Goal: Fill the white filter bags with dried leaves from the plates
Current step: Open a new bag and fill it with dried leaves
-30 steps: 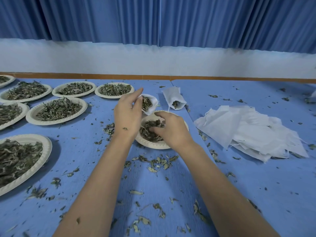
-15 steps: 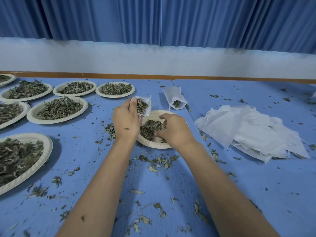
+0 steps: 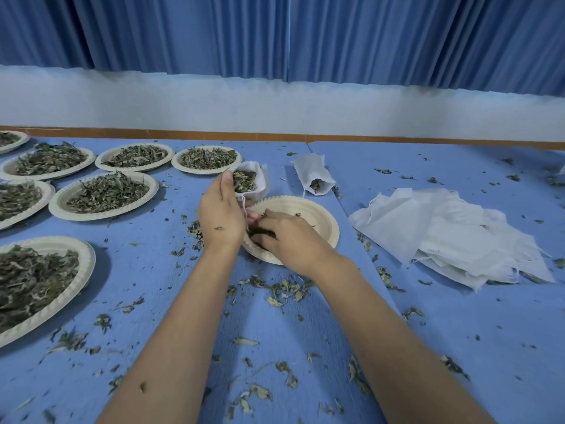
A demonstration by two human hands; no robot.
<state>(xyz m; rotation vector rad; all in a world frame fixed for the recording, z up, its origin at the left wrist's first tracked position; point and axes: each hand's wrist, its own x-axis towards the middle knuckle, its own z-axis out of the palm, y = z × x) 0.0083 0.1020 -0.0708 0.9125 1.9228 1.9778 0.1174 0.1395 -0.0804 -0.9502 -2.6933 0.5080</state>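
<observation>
My left hand (image 3: 220, 213) holds a white filter bag (image 3: 251, 181) open and upright at the far left rim of a paper plate (image 3: 318, 220); dried leaves show inside the bag and its string hangs down. My right hand (image 3: 287, 237) lies in the near left part of that plate, fingers curled over the last dark dried leaves (image 3: 260, 231). The rest of the plate is bare. A second filter bag with leaves (image 3: 313, 175) lies on its side just behind the plate.
A pile of flat white filter bags (image 3: 452, 234) lies to the right. Several paper plates heaped with leaves (image 3: 107, 192) fill the left side. Loose leaf bits are scattered over the blue table (image 3: 458, 316), whose seam runs under my right forearm.
My left hand brought the bag lower and closer to the plate rim. My right hand swept the leaves toward the near left of the plate, baring most of it.
</observation>
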